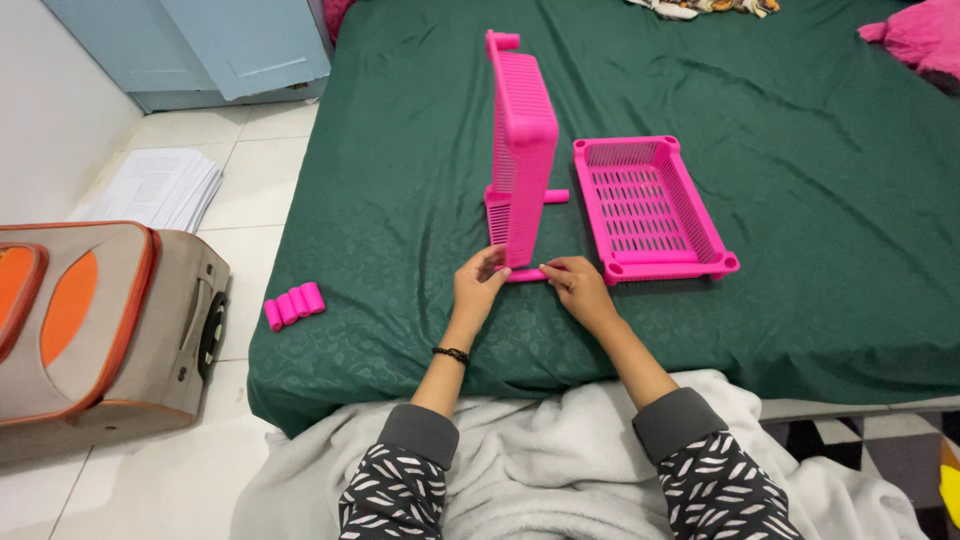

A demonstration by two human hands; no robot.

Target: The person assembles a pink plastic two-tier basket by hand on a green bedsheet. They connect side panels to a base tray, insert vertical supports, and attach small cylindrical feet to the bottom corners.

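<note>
A pink slatted plastic tray (523, 140) stands on its edge on the green bedspread (400, 200), with another pink tray (497, 212) lying partly hidden behind it. My left hand (478, 285) grips the standing tray's lower near corner. My right hand (575, 285) pinches a short pink tube (524, 275) lying at the tray's base. A second pink tube (556, 197) sticks out to the right further back. A third tray (648, 208) lies flat to the right of my right hand.
Several pink tubes (294, 305) lie together near the bed's left edge. A grey and orange suitcase (100, 320) and a stack of papers (165, 185) are on the tiled floor at left. A white blanket (540, 450) covers my lap. A pink cushion (920, 35) sits far right.
</note>
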